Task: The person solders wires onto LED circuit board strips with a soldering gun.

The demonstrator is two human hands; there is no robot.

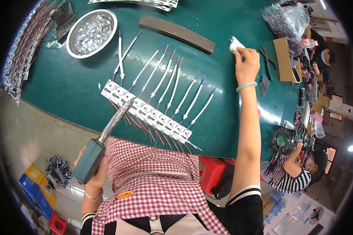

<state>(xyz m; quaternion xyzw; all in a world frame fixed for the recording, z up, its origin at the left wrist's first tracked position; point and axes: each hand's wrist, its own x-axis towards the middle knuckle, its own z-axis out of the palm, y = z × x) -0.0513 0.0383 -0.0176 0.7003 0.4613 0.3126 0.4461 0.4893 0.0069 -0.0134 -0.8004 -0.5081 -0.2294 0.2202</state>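
White strip (150,112) lies, I see from afar, between my left hand (100,175), gripping a soldering iron (89,161), and my right hand (248,64), pinching a white piece (234,43).

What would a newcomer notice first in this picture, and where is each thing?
Probably the green-bodied tool in the left hand at lower left, its metal tip over a row of white modules near the green table's edge. Farther right, the right hand has its fingertips at a small white bundle. A round bowl of silvery bits stands out at upper left.
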